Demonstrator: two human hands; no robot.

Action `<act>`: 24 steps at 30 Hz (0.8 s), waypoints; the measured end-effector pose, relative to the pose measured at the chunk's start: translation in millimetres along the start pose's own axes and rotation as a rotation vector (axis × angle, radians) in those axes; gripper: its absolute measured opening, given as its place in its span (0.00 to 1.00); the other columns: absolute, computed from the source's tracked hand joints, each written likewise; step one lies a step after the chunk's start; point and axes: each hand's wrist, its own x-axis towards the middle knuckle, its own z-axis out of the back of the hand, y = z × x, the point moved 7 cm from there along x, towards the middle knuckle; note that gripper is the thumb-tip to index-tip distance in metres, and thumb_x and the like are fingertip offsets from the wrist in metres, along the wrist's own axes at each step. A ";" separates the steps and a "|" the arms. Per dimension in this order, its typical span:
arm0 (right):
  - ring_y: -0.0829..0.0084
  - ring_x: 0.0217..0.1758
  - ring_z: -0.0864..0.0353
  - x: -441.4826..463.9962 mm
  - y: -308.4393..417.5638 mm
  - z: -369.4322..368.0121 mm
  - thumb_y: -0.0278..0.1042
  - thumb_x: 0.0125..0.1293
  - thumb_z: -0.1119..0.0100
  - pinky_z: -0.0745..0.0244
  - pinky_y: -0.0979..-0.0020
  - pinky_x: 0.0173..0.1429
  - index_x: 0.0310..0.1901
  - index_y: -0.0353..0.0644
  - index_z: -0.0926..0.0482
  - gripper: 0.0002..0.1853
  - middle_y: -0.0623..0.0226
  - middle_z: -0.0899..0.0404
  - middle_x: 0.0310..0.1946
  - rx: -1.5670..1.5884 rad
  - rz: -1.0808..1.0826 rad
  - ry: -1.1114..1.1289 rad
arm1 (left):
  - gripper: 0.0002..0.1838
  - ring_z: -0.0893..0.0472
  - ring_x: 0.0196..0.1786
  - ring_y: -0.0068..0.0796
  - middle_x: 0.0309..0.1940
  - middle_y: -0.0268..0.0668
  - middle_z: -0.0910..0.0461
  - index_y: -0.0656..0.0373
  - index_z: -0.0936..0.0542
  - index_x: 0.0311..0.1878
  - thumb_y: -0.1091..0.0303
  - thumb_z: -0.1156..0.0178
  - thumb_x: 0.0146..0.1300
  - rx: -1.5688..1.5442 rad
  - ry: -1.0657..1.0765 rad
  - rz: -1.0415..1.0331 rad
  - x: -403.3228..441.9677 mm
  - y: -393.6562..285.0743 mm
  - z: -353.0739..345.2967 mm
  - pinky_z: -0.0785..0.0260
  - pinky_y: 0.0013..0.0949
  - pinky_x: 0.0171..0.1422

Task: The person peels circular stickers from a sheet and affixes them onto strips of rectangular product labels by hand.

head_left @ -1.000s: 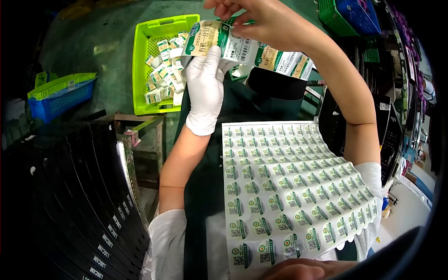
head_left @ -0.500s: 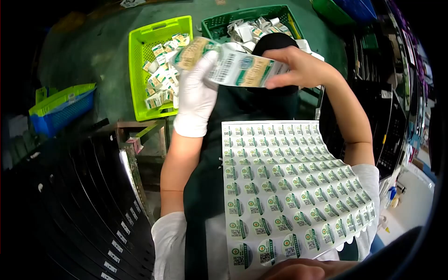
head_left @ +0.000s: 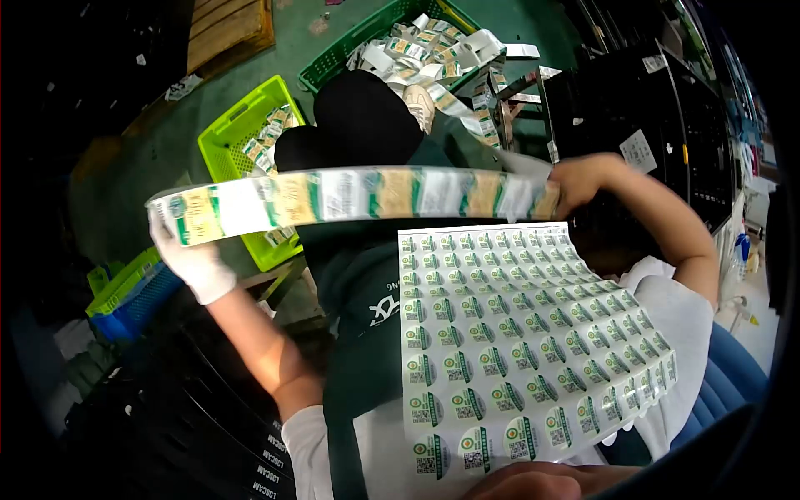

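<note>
We seem to be in a packing workshop or warehouse; we see a green floor (head_left: 292,40), a wooden pallet (head_left: 229,35) and a dark green crate (head_left: 329,65) heaped with printed strips (head_left: 425,52); a lime crate (head_left: 218,150), a black stack (head_left: 200,417) lettered LOSCAM, a long label strip (head_left: 392,193) and a sheet of round stickers (head_left: 517,333) surround us.

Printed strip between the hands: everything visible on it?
The printed strip is a long, thin, flexible band, glossy like film or coated paper, with beige and whitish panels alternating between green bars. Motion blur hides the print. It is stretched roughly level, bowing slightly, across the view of the lime-green basket. The gloved left hand holds one end; the bare right hand grips it farther along. Whether it continues beyond is unclear.
</note>
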 end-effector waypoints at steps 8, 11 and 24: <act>0.71 0.36 0.17 -305.6 -40.3 192.5 0.37 0.63 0.42 0.20 0.70 0.38 0.44 0.36 0.23 0.13 0.57 0.19 0.37 0.155 -0.005 -1.487 | 0.21 0.38 0.70 0.38 0.68 0.42 0.36 0.65 0.36 0.65 0.67 0.52 0.72 -0.286 0.302 -0.237 85.9 -114.5 -73.8 0.48 0.45 0.74; 0.72 0.34 0.18 -319.5 40.0 169.7 0.39 0.63 0.42 0.21 0.70 0.36 0.41 0.36 0.22 0.13 0.58 0.19 0.32 -0.022 0.024 -1.231 | 0.19 0.34 0.65 0.36 0.63 0.40 0.32 0.62 0.31 0.61 0.64 0.50 0.71 -0.871 1.207 0.273 82.4 -108.6 -114.0 0.48 0.42 0.73; 0.59 0.42 0.19 -67.6 112.7 102.4 0.35 0.61 0.40 0.25 0.62 0.46 0.43 0.37 0.23 0.13 0.55 0.19 0.39 0.147 0.657 -0.747 | 0.21 0.22 0.55 0.39 0.58 0.49 0.27 0.67 0.37 0.65 0.70 0.53 0.72 0.329 0.233 -0.396 85.7 -115.1 16.5 0.26 0.41 0.57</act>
